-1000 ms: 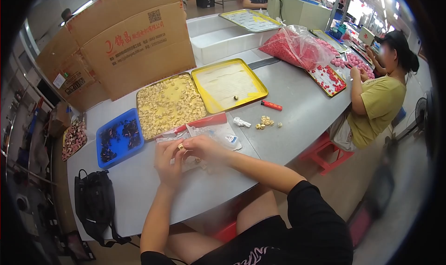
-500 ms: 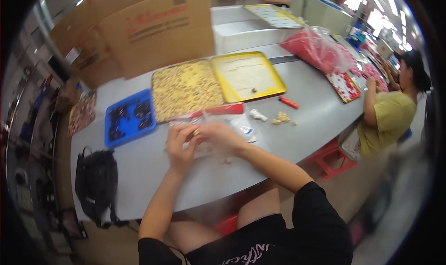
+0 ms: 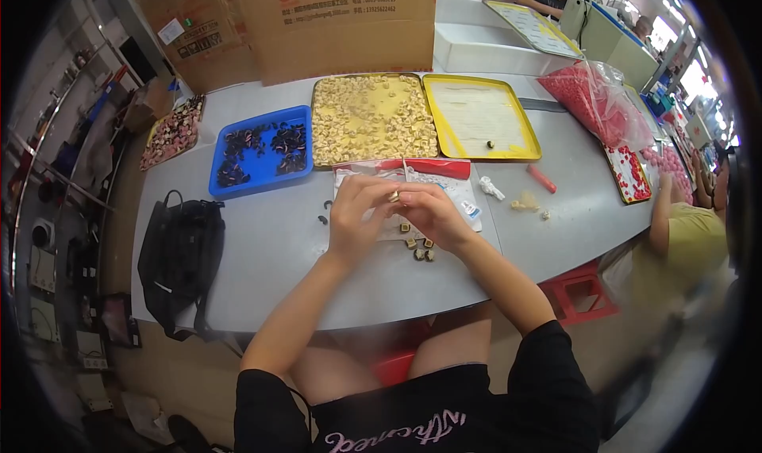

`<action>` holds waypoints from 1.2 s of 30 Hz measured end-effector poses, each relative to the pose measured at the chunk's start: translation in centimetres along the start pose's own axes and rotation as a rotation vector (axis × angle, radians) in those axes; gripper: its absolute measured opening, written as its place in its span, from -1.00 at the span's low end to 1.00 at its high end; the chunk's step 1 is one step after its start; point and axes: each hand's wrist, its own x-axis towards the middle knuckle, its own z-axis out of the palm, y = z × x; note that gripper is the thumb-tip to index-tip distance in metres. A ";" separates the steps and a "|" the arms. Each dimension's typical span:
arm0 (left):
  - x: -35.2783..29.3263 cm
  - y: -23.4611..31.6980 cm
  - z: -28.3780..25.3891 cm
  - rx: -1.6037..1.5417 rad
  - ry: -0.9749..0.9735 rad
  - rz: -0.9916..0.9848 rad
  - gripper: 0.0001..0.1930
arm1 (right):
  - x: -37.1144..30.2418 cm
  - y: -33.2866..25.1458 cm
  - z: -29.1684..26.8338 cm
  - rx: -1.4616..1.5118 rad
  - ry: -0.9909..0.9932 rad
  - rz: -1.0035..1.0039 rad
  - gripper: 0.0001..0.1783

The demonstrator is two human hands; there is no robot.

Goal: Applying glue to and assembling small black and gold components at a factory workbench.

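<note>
Over the middle of the table, my left hand and my right hand meet at the fingertips. Pinched between them is a small cream-coloured piece, its underside hidden by my fingers. Just below the hands lie several small cream-and-black pieces. A plastic bag with a red strip lies flat beneath the hands, partly covered by them. Beyond it, a yellow tray holds many cream pieces. To its left is a blue tray of small dark curved parts.
Right of the full tray, another yellow tray carries one dark piece. A red tube and a white object lie nearby. A black bag sits at left, cardboard behind. A person in yellow works at right.
The view has shifted, so the table's contents appear farther right and higher. My right hand has turned and drawn back from overlapping the left. Cream-and-black pieces below the hands now show clearly.
</note>
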 end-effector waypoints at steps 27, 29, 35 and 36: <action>0.3 0.5 -0.3 -0.017 -0.004 0.023 -0.67 | 0.4 0.3 0.0 -0.131 -0.043 -0.008 -0.67; 0.3 0.5 -0.3 -0.024 -0.003 0.010 -0.66 | 0.3 -0.2 0.2 -0.221 -0.029 -0.003 -0.66; 0.1 0.3 -0.2 -0.034 -0.004 -0.027 -0.65 | 0.2 -0.4 0.3 -0.356 -0.060 -0.069 -0.67; 0.1 0.2 -0.3 -0.004 -0.012 0.006 -0.70 | 0.1 -0.4 0.4 -0.369 -0.044 -0.047 -0.68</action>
